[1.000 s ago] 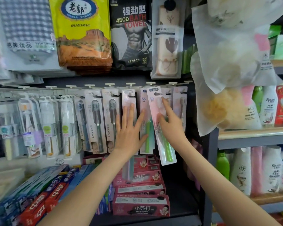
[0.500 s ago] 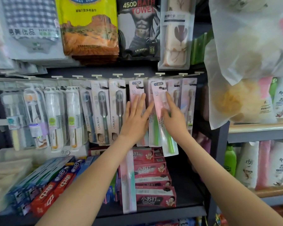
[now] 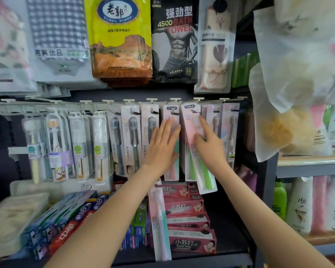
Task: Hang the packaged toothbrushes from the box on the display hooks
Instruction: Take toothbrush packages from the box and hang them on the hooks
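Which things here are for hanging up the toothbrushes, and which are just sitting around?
For the job: tilted pink toothbrush pack, held by the right hand; left hand, flat on the hung pink pack; display hooks.
Just sitting around: bath towels, toothpaste boxes, bottles on the side shelves.

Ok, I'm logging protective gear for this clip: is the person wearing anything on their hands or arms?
Nothing visible. The left hand and right hand are bare, no gloves, rings or watch; the left forearm and right forearm are bare too, no sleeve in view.
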Demonstrator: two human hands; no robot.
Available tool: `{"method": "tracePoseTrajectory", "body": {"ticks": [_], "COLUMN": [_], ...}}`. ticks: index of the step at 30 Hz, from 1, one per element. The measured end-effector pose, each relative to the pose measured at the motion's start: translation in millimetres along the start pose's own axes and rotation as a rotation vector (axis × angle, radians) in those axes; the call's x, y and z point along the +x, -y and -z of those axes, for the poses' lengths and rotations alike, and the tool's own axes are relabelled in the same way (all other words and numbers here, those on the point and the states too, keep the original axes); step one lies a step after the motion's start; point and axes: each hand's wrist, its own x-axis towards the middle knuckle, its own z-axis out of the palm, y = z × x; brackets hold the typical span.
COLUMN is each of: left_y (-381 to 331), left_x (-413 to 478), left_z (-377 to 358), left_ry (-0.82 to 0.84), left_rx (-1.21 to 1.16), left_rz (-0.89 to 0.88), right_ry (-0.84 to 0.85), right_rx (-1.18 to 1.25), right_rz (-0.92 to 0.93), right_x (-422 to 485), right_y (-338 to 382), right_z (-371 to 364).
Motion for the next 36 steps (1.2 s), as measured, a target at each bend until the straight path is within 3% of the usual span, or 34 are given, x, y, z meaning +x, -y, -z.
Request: {"method": "tracePoseTrajectory", "body": {"ticks": [5, 12, 26, 36], "left_y": [14.2, 18.0, 7.9, 8.2], "left_x": [-11.6, -9.1, 23.4, 26.6], "left_z": [2.5, 12.7, 6.6, 6.9], "left_ry": [0.025, 0.044, 0.096, 0.091], "left_rx": [0.009, -0.017, 0.101, 0.180], "left_rz": [0.078, 0.079, 0.076, 0.076], "right_ry": [0.047, -0.104, -0.016, -0.047], "right_rx": [-0.033, -0.040, -0.071, -0.124], "right_rz": [0.031, -0.065, -0.170, -0.026], "right_x": [-6.0, -0.5, 22.4, 25.2], "right_y": [4.8, 2.9, 13.0, -11.6], "right_z": [-9.8, -7.8, 2.6, -21.0]}}
